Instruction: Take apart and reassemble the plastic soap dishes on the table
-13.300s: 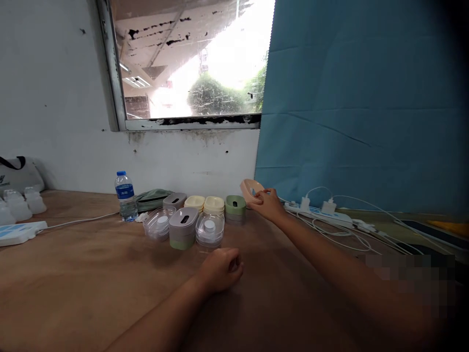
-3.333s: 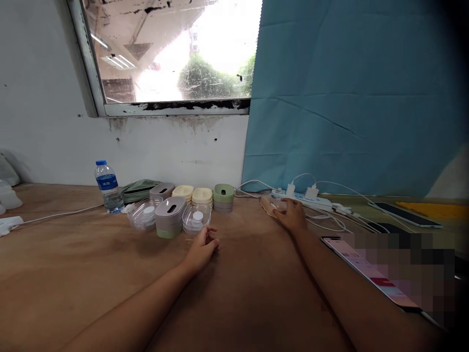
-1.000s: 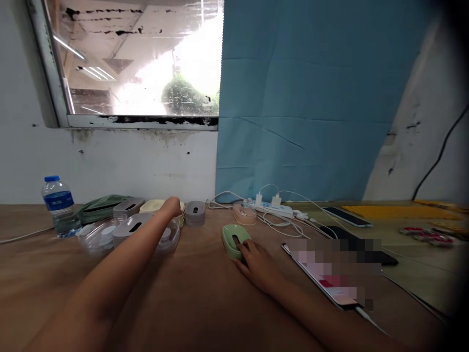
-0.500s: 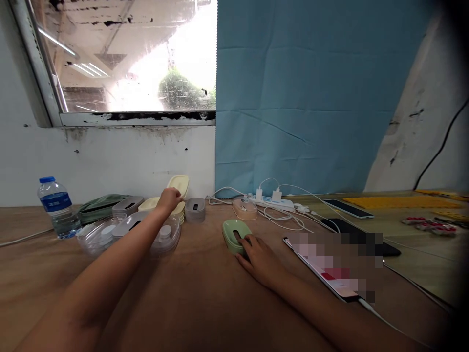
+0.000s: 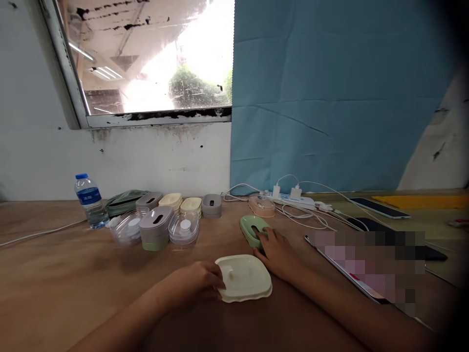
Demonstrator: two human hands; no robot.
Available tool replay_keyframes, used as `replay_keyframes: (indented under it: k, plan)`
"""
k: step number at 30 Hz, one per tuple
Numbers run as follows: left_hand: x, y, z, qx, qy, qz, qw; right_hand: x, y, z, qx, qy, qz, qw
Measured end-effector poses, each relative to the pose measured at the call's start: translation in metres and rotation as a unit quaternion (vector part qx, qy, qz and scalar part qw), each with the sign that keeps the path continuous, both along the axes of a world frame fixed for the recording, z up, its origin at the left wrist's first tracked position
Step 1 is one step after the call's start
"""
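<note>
Left hand (image 5: 205, 281): fingers curled in and pinched on the 9 o'clock edge of a cream lid (image 5: 245, 277), which lies flat-side up, front and center. Right hand (image 5: 278, 252): at the cream lid's 2 o'clock, fingers part-bent over a green lid (image 5: 252, 229), fingertips by its slot, thumb at the near side; can't tell whether it grips or just rests there. Green lid is at 12 o'clock from the cream one, on the table (image 5: 139, 293). Peach lid (image 5: 262, 206) just past 12, behind the green, near the power strip (image 5: 293, 199) and its white cables at 1. Grey stack (image 5: 211, 206) at 11. Two cream stacks (image 5: 190, 204) side by side between 10 and 11. Clear tub (image 5: 183, 229) at 10, next to a mauve box (image 5: 157, 227) with green base. Water bottle (image 5: 89, 200) farther out at 10, beside a green pouch (image 5: 124, 201). Phone (image 5: 359, 282) at 3.
</note>
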State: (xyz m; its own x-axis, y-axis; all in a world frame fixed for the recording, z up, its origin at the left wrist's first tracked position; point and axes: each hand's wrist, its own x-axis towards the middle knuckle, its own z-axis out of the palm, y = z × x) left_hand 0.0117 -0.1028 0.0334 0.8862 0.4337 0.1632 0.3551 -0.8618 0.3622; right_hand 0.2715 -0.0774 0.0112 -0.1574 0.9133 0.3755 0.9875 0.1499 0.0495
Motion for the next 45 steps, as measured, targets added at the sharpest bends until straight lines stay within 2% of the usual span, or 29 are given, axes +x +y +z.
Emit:
replay_keyframes:
  k: [4,7,10,15,18,20,23,26,30,34,39,41,45]
  plan:
    - [-0.008,0.007,-0.002,0.026,-0.008,0.054,0.998,-0.003,0.010,-0.006,-0.006,0.029,-0.011,1.000]
    - [-0.011,0.009,-0.006,0.041,-0.028,0.077,0.996,0.004,0.018,-0.013,-0.010,0.110,0.006,0.994]
    - [-0.011,0.009,-0.009,0.046,-0.045,0.072,0.995,0.015,0.022,-0.016,-0.007,0.203,0.020,0.979]
    - [-0.007,0.008,-0.009,0.036,-0.052,0.080,0.995,0.025,0.024,-0.006,0.043,0.256,0.018,0.966]
    - [-0.007,0.007,-0.007,0.027,-0.096,0.093,0.991,0.025,0.019,0.004,0.079,0.317,0.073,0.942]
    - [-0.008,0.008,-0.005,0.029,-0.143,0.111,0.983,0.021,0.013,0.010,0.045,0.342,0.145,0.927]
    - [-0.010,0.009,-0.005,0.040,-0.199,0.149,0.968,0.009,0.003,0.013,-0.050,0.337,0.258,0.904]
    - [-0.012,0.010,-0.007,0.029,-0.205,0.172,0.963,-0.004,-0.005,0.012,-0.108,0.309,0.322,0.889]
    - [-0.009,0.011,-0.009,0.006,-0.172,0.134,0.976,-0.011,-0.009,0.008,-0.167,0.287,0.329,0.884]
    - [-0.005,0.009,-0.010,0.003,-0.131,0.118,0.984,-0.008,-0.011,0.008,-0.205,0.257,0.312,0.891]
    - [-0.006,0.007,-0.001,0.070,-0.116,0.117,0.984,-0.006,-0.016,0.014,-0.213,0.230,0.317,0.895]
    - [-0.010,0.011,0.003,0.112,-0.128,0.133,0.976,-0.006,-0.018,0.015,-0.213,0.231,0.323,0.893]
    - [-0.021,0.025,0.002,0.182,-0.174,0.223,0.942,-0.006,-0.019,0.014,-0.214,0.238,0.321,0.891]
